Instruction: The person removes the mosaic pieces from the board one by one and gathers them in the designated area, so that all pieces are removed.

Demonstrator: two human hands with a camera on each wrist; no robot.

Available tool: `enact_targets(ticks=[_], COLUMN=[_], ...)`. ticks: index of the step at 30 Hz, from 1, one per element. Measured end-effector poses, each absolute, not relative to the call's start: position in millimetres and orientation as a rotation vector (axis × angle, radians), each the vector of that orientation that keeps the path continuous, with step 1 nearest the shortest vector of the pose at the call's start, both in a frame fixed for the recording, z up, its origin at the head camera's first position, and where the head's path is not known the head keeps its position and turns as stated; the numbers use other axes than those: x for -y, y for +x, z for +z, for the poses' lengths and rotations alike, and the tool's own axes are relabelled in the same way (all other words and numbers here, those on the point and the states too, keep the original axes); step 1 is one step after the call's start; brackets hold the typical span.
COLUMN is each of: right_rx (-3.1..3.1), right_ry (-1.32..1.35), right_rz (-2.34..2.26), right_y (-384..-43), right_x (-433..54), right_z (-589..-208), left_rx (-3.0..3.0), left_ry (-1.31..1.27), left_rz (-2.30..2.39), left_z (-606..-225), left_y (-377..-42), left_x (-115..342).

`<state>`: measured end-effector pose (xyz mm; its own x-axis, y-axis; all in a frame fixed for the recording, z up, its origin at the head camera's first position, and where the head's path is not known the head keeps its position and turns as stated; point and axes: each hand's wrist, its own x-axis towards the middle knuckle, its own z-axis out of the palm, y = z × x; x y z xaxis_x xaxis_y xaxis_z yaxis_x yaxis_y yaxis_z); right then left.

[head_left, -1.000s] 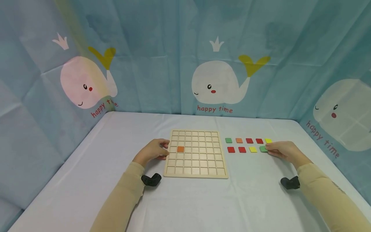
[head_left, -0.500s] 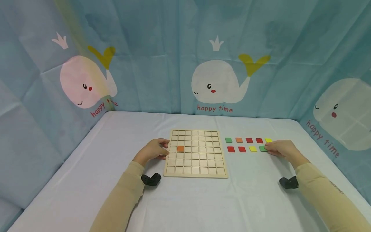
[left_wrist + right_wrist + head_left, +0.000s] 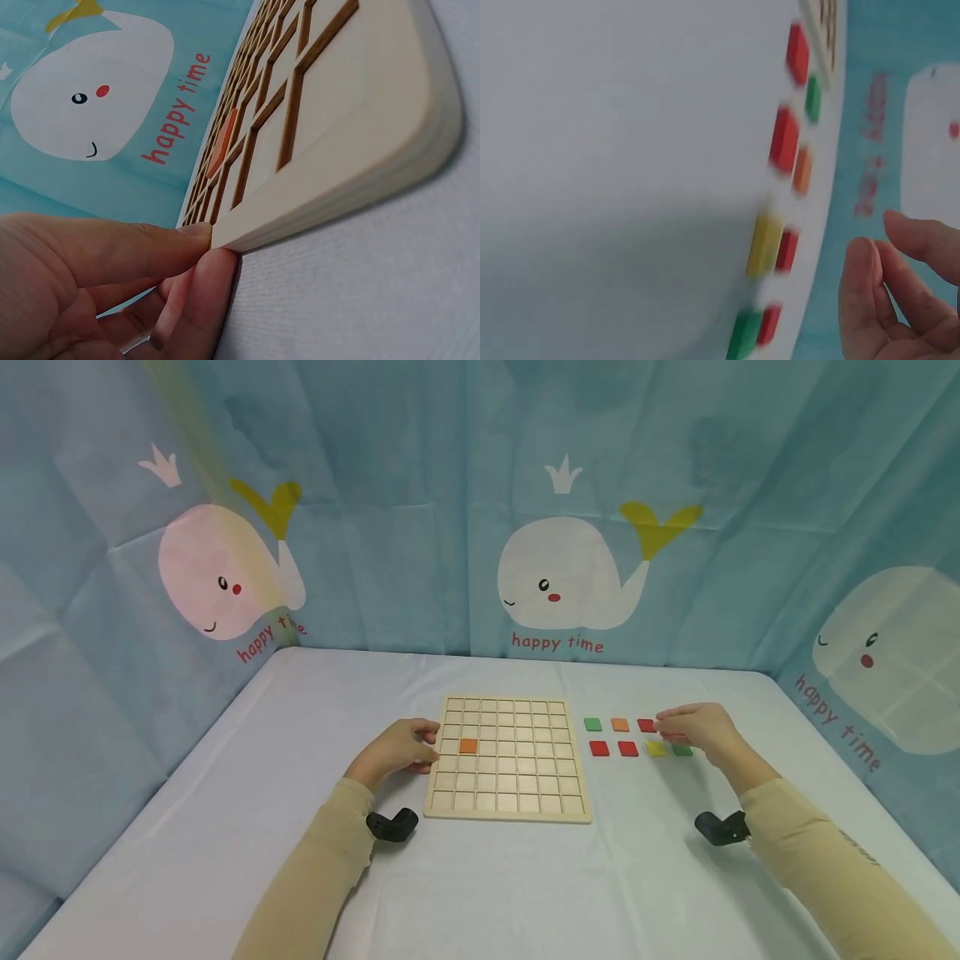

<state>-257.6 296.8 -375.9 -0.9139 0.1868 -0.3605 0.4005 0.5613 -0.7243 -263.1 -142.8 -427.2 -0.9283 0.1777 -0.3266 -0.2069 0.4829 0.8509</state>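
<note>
In the head view a pale wooden grid board [image 3: 517, 817] lies on the table, with one orange tile [image 3: 468, 746] in a cell towards its left side. My left hand [image 3: 397, 748] pinches the board's left edge; the left wrist view has the thumb [image 3: 161, 251] on the rim and a finger underneath. Over the right end of the loose tiles hovers my right hand [image 3: 701, 731], its thumb apart from its fingers and nothing between them. Below it lie a green tile [image 3: 682, 750] and a yellow tile [image 3: 656, 749]. The hand covers the back row's right end.
Two rows of coloured tiles stretch right of the board, including a red tile [image 3: 598, 748], another green tile [image 3: 593, 724] and a loose orange tile [image 3: 620, 725]. A white cloth covers the table [image 3: 480, 893]. Blue curtains [image 3: 390, 577] with whale prints stand behind and at both sides.
My right hand has let go of the green tile, lifted, and moved left and slightly back over the tiles. My left hand stays at the board's edge.
</note>
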Motion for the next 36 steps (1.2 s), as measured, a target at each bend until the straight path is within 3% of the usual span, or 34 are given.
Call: enact_targets(ticks=[18,36], right_rx=[-2.457,-2.233], right_ry=[0.234,0.108], right_rz=[-1.364,-1.583], right_y=[-266.0,-263.8], right_x=[-188.4,-120.0], right_z=[-392.0,-408.0], left_rx=[-2.374,-2.389], left_ry=[-0.042,-0.039], left_rz=[1.426,1.416], left_z=[-429.0,-430.3], left_y=[-264.0,-263.2], left_x=[142.1,141.4])
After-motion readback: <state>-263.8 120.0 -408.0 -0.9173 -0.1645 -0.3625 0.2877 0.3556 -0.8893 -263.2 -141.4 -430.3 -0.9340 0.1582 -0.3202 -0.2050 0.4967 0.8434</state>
